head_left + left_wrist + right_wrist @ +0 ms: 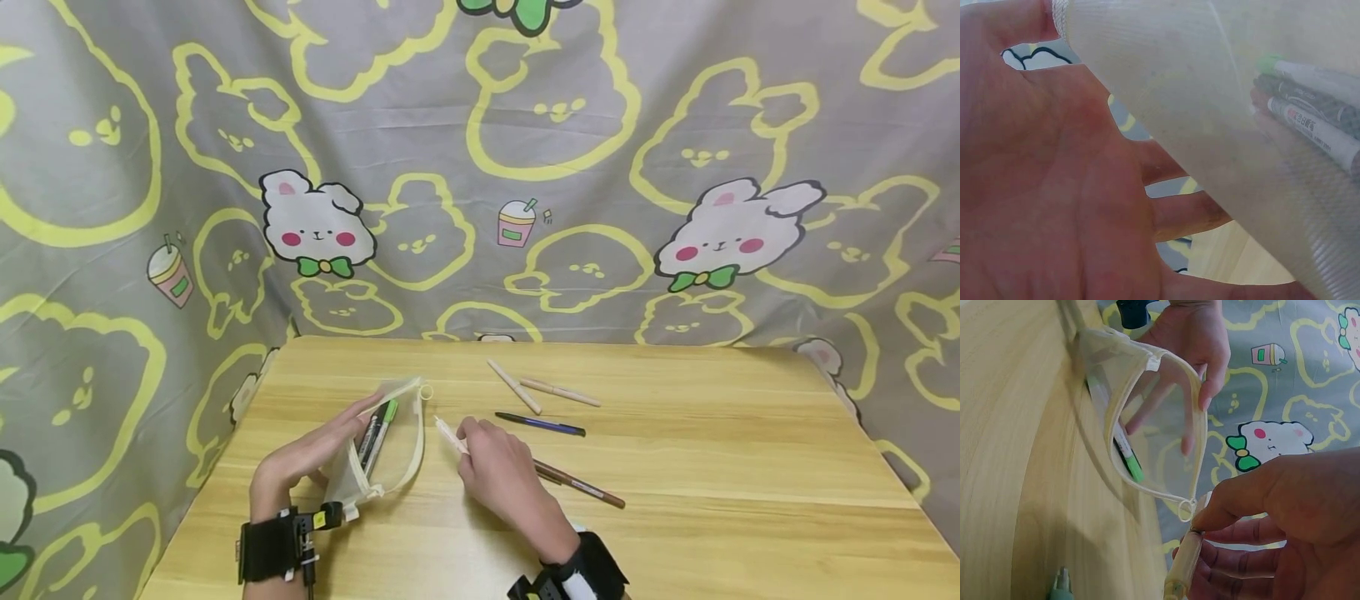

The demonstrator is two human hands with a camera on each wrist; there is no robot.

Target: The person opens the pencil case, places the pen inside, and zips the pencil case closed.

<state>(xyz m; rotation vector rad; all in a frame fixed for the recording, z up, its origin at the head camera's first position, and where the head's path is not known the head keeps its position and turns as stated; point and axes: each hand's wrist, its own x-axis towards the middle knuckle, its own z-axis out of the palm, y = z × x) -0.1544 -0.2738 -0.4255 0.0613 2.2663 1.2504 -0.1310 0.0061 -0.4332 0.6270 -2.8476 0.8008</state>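
Observation:
My left hand holds a translucent mesh zip pouch with its mouth gaping, thumb at the rim and fingers spread along the outside. Inside the pouch lie a green-capped marker and a black marker. Through the mesh, the left wrist view also shows a white-barrelled marker with a reddish end. Beside the pouch mouth, my right hand pinches a slim cream-coloured pen between thumb and fingers. In the head view the pen's tip points towards the pouch, while the hand covers its rear part.
Two beige pens lie towards the back of the wooden table. A blue pen is nearer, and brown pens sit partly behind my right hand. A patterned curtain hangs along the table's back and sides.

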